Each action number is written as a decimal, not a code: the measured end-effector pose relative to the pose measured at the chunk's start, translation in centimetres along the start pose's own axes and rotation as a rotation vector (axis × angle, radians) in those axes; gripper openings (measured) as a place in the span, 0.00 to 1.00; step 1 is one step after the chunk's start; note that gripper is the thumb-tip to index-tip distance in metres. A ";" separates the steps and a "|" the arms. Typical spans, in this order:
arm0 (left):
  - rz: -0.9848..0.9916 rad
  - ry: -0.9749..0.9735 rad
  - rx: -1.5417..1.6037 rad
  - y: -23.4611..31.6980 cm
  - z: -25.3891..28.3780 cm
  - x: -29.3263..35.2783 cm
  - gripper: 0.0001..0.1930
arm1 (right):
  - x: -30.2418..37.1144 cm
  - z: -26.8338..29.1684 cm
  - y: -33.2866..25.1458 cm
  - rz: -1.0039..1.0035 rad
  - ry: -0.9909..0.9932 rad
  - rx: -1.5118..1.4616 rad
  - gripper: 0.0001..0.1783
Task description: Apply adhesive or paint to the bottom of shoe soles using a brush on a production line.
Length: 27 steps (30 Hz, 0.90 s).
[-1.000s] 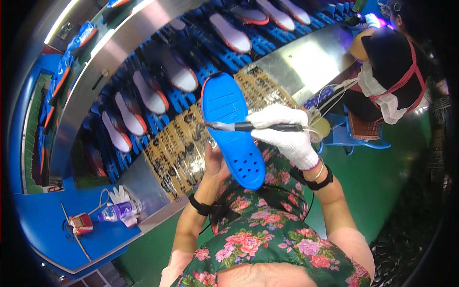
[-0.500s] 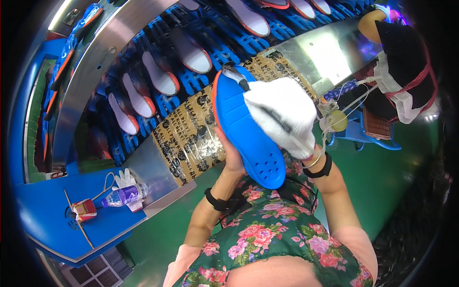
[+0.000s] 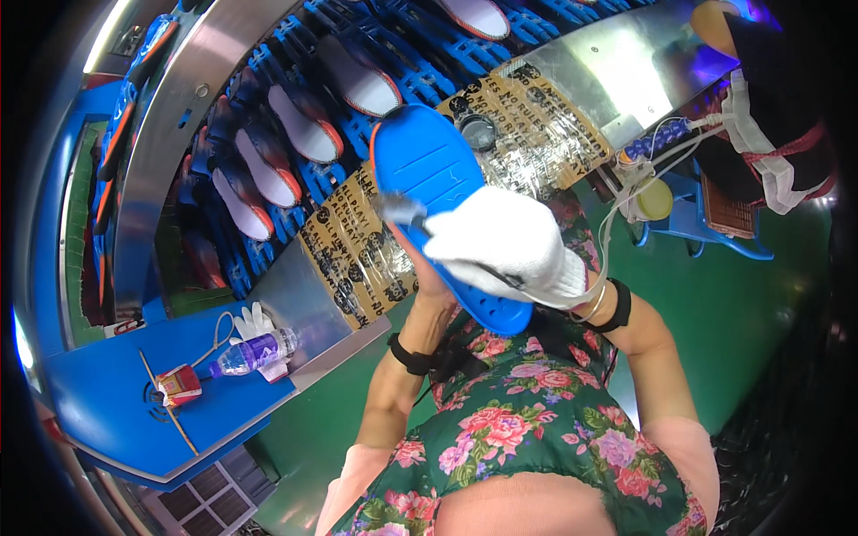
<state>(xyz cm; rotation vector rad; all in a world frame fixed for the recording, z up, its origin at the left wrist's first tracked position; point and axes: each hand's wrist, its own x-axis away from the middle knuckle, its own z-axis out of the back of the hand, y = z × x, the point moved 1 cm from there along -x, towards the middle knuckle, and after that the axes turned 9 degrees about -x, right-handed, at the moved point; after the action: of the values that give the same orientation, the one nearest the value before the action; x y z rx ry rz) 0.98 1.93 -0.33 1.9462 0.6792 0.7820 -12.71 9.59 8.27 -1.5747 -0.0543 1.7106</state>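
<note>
A blue shoe sole [image 3: 424,159] with an orange-red edge is held up in front of me, its holed end toward my body. My bare left hand [image 3: 431,275] grips it from beneath along its left side; the sole hides part of the fingers. Over the sole, my right hand [image 3: 508,239] in a white knit glove is closed on a brush [image 3: 404,211]. The blurred bristles lie at the sole's left edge, near its middle; the handle is mostly hidden by the glove. Just beyond the sole, a small round dark pot [image 3: 478,132] stands on taped brown cardboard [image 3: 527,125].
Behind the cardboard, a rack [image 3: 429,85] carries several pale-topped soles. At left, a blue table [image 3: 98,393] bears a purple-labelled bottle [image 3: 255,353], a white glove [image 3: 255,320] and a red box [image 3: 179,386]. A blue cart [image 3: 706,234] and another person [image 3: 786,116] are at right.
My right hand has moved the brush from the sole's far end to its left edge, nearer me. The sole has shifted slightly left, and the dark pot now shows beside it.
</note>
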 end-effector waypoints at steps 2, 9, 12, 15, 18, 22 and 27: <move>-0.057 -0.066 0.093 -1.1 1.2 0.0 0.55 | -0.3 1.0 0.1 -0.121 0.026 -0.121 0.14; -0.014 -0.061 0.005 -2.4 3.5 -0.6 0.56 | 0.6 0.3 0.2 -0.002 -0.022 0.041 0.15; -0.030 -0.024 0.139 -3.2 4.9 -1.3 0.54 | 0.7 0.9 0.2 -0.190 -0.034 -0.241 0.12; 0.007 0.024 0.267 -2.1 3.8 -1.9 0.51 | 0.9 1.6 1.2 -0.188 0.031 -0.125 0.12; 0.000 -0.019 0.178 -1.7 4.1 -1.5 0.52 | 2.0 -0.2 0.5 -0.017 -0.064 -0.052 0.16; -0.003 -0.098 0.174 -1.6 4.7 -1.7 0.56 | 1.9 0.9 0.5 -0.290 -0.017 -0.401 0.09; 0.059 -0.416 0.440 -1.5 5.4 -3.2 0.59 | 2.7 0.0 0.3 -0.059 -0.086 -0.026 0.14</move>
<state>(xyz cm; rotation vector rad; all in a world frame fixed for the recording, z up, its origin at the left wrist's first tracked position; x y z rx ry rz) 2.67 -2.63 -4.56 2.4391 0.5702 0.2496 -12.64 10.91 5.85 -1.5034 -0.1648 1.7369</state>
